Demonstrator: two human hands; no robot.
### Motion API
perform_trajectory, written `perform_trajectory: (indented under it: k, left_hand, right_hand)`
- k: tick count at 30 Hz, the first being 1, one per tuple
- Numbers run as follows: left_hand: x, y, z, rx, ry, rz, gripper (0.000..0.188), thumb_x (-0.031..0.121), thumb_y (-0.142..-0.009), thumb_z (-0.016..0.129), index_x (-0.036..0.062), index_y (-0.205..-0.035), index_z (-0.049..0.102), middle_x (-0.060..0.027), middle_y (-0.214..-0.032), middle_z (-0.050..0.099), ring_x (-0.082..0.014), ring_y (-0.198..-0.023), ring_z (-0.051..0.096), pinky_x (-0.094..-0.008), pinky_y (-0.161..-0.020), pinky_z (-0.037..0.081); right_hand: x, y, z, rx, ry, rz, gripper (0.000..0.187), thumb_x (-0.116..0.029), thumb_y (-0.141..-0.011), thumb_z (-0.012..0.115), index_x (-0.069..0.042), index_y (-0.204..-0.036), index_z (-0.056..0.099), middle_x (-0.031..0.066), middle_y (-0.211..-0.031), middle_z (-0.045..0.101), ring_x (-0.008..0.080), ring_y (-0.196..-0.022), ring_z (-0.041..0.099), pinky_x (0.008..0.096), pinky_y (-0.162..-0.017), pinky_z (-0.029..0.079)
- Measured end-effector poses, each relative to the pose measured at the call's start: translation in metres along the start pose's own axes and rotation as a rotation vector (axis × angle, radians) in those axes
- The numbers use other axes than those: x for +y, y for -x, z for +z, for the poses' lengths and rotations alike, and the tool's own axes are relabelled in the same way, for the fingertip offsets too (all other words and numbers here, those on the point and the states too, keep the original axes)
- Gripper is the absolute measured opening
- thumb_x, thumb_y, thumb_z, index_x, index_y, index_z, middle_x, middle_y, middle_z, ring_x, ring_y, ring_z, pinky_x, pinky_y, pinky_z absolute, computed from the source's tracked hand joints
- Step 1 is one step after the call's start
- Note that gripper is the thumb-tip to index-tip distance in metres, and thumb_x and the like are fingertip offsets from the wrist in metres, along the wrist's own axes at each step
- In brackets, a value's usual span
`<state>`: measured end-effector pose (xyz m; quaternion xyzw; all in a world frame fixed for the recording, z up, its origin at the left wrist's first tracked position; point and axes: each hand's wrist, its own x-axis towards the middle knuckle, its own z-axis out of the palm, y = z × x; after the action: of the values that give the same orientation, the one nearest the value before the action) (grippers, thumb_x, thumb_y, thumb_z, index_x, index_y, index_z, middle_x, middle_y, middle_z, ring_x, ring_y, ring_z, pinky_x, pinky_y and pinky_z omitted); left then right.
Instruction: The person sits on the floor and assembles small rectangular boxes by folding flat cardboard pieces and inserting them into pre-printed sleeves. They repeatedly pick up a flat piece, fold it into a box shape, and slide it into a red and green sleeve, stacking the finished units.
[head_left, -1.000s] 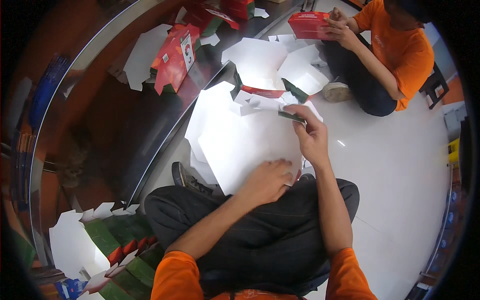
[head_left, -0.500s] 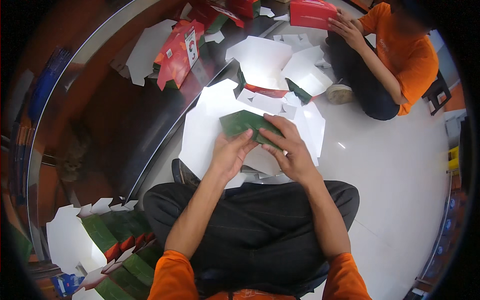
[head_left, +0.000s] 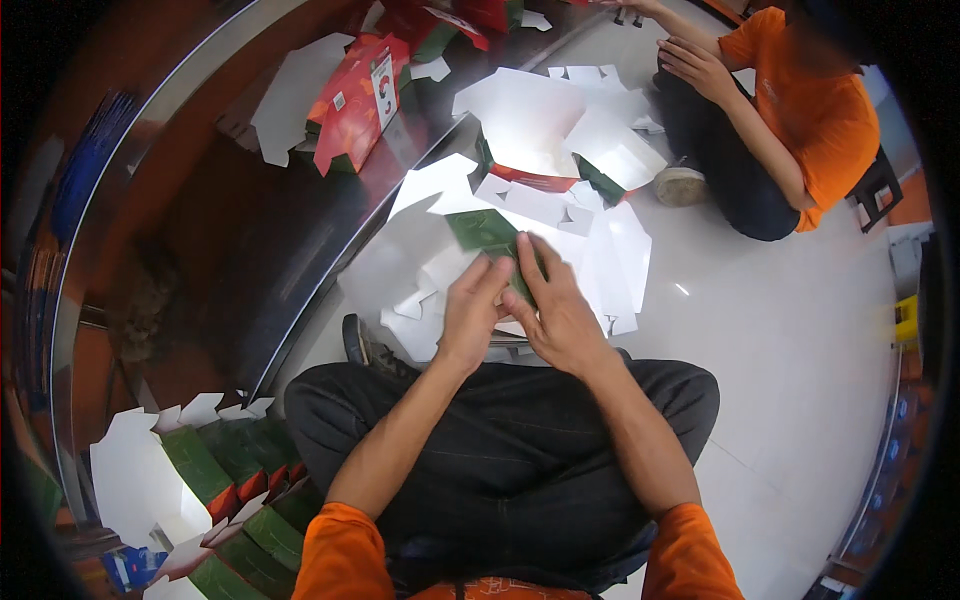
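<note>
Between my hands is a folding cardboard carton, green outside and white inside, with its panels partly folded. My left hand pinches its near edge, thumb and fingers close together. From the other side my right hand grips it, fingers laid along the green panel at the right. A broad white flap of cardboard spreads out to the left of my left hand. Under and beyond the carton lies a pile of white unfolded cardboard blanks. My fingers hide part of the fold.
Partly opened cartons lie beyond the pile. A red carton rests on the dark platform at left. Several green-and-red cartons stand in rows at lower left. A co-worker in an orange shirt sits at upper right.
The carton has turned in my hands, its white flap swinging left, and my hands have come closer together. The co-worker's red box has gone out of view, their hands now apart.
</note>
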<state>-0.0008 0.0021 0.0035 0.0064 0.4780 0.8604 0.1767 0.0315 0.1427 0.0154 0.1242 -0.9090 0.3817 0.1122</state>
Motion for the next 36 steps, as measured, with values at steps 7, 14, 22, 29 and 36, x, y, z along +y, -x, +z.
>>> perform_trajectory:
  k: [7,14,22,29,36]
  left_hand:
    - [0.011,0.007,-0.011,-0.356,-1.181,0.377,0.033,0.003,-0.087,0.054,-0.0030,-0.119,0.051,-0.0262,-0.095,0.059,-0.0435,-0.088,0.059,-0.0468,-0.075,0.047]
    - [0.030,0.007,-0.017,-0.246,-1.466,0.429,0.033,0.008,-0.090,0.052,0.0073,-0.122,0.060,-0.0155,-0.093,0.065,-0.0365,-0.084,0.063,-0.0456,-0.074,0.049]
    - [0.036,-0.001,-0.015,0.009,-1.412,0.438,0.040,0.011,-0.093,0.050,0.0099,-0.132,0.049,-0.0189,-0.073,0.063,-0.0382,-0.073,0.063,-0.0479,-0.068,0.047]
    - [0.015,-0.001,-0.015,-0.100,-1.324,0.769,0.036,0.007,-0.089,0.053,0.0057,-0.125,0.053,-0.0131,-0.061,0.061,-0.0318,-0.055,0.061,-0.0409,-0.053,0.047]
    - [0.010,-0.006,-0.017,0.143,-1.169,1.107,0.022,0.000,-0.085,0.058,0.0007,-0.108,0.060,-0.0092,-0.077,0.069,-0.0241,-0.053,0.062,-0.0347,-0.051,0.047]
  right_hand:
    - [0.015,-0.004,-0.044,-0.210,-0.100,0.162,0.048,-0.020,-0.096,0.054,-0.004,-0.139,0.040,0.0193,-0.100,0.066,0.0314,-0.092,0.065,0.0382,-0.083,0.048]
    - [0.039,-0.010,-0.029,-0.227,0.020,0.287,0.029,-0.026,-0.100,0.050,0.001,-0.111,0.051,0.0123,-0.062,0.056,0.0205,-0.055,0.055,0.0336,-0.056,0.044]
    - [0.029,-0.013,-0.017,-0.014,-0.017,0.198,0.024,-0.025,-0.094,0.056,-0.006,-0.109,0.055,0.0203,-0.071,0.063,0.0393,-0.070,0.064,0.0463,-0.061,0.047]
    - [0.022,-0.003,0.005,0.047,-0.057,-0.058,0.026,-0.021,-0.091,0.061,-0.005,-0.112,0.061,0.0152,-0.079,0.066,0.0342,-0.070,0.064,0.0406,-0.062,0.049]
    - [-0.003,-0.002,-0.004,-0.235,-0.243,0.334,0.048,-0.021,-0.094,0.056,-0.014,-0.140,0.045,0.0209,-0.110,0.062,0.0328,-0.090,0.065,0.0393,-0.078,0.051]
